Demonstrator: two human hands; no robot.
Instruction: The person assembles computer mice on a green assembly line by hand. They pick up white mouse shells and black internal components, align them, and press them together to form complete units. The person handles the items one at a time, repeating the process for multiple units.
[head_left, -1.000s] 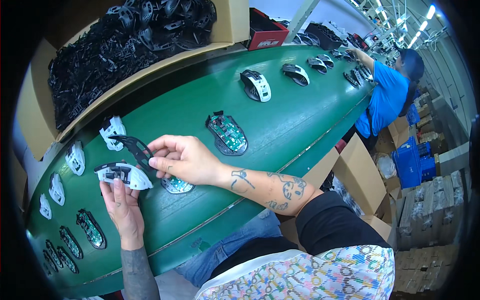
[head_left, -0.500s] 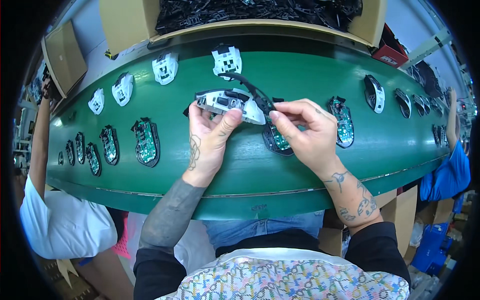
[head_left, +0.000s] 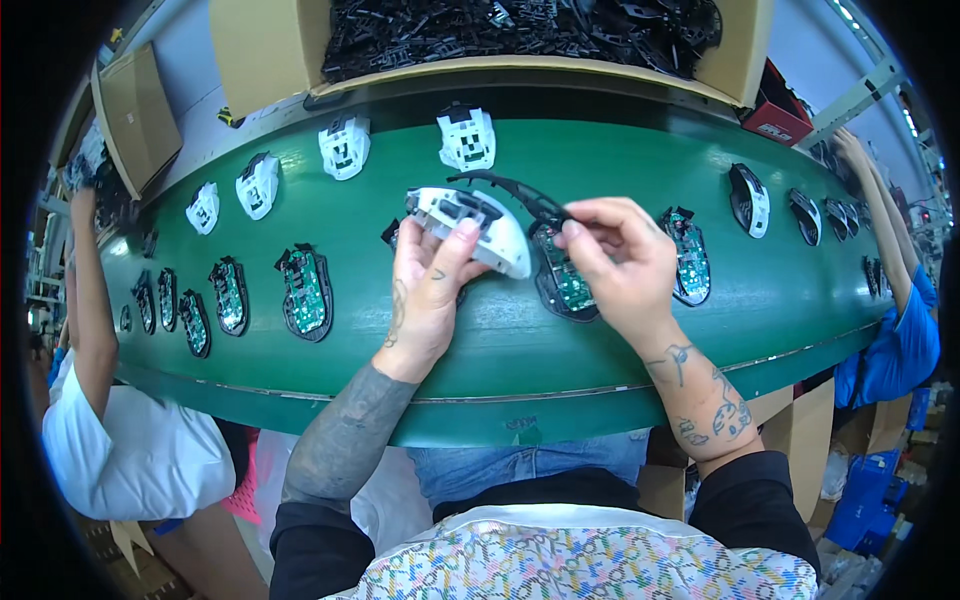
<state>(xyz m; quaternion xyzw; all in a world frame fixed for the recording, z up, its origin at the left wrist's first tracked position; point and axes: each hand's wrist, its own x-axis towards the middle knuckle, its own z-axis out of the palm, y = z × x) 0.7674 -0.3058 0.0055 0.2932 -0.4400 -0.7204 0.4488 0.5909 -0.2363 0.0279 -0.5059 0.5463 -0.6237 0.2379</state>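
Your left hand (head_left: 425, 280) is closed on the white shell (head_left: 510, 245), thumb on its near face, holding it tilted above the green table (head_left: 520, 350). Right of the shell, your right hand (head_left: 628, 262) pinches one end of the black strip (head_left: 525, 195); the strip's thin end arches past the shell's far side, and whether they touch you cannot tell. The shell looks light, stiff and rather slick, so grip it by its sides. The strip is probably springy and easily snapped; its broader end suits a pinch. Just right of the shell, partly behind your right hand, lies a circuit board (head_left: 568, 285), likely fragile, best held by its dark rim. Beyond the shell sits a white cover (head_left: 466, 140); farther beyond, a cardboard box (head_left: 262, 60) of black parts.
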